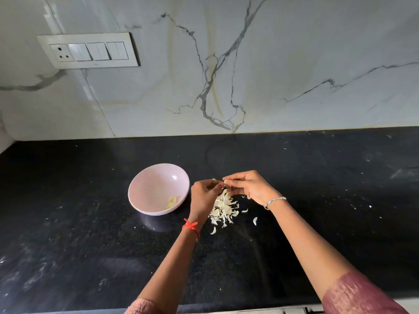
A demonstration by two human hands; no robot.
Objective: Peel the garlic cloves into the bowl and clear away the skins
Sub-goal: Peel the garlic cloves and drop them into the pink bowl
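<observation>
Garlic clove [226, 182], small and pale, sits between the fingertips of both hands, raised a little above the black surface [317, 177]. The left hand [204, 196] pinches it from the nine o'clock side with curled fingers. The right hand [247, 186] pinches it from three o'clock, thumb and forefinger closed on its tip; the other fingers of that hand are bent loosely underneath. How much skin is left on the clove is too small to tell.

At six o'clock from the clove, just under the hands, lies a heap of skins [224, 207], whitish and papery. A few stray flakes lie apart from the heap toward five and six o'clock.

At nine o'clock from the hands, just beside the left knuckles, stands the pale pink bowl [145, 177], upright. A few peeled cloves [172, 201] rest inside it against its near right wall.

A red thread [191, 225] circles the left wrist, and a silver bracelet [274, 200] the right. At eleven o'clock, up on the veined marble wall [294, 53], is a switch panel [88, 51].
</observation>
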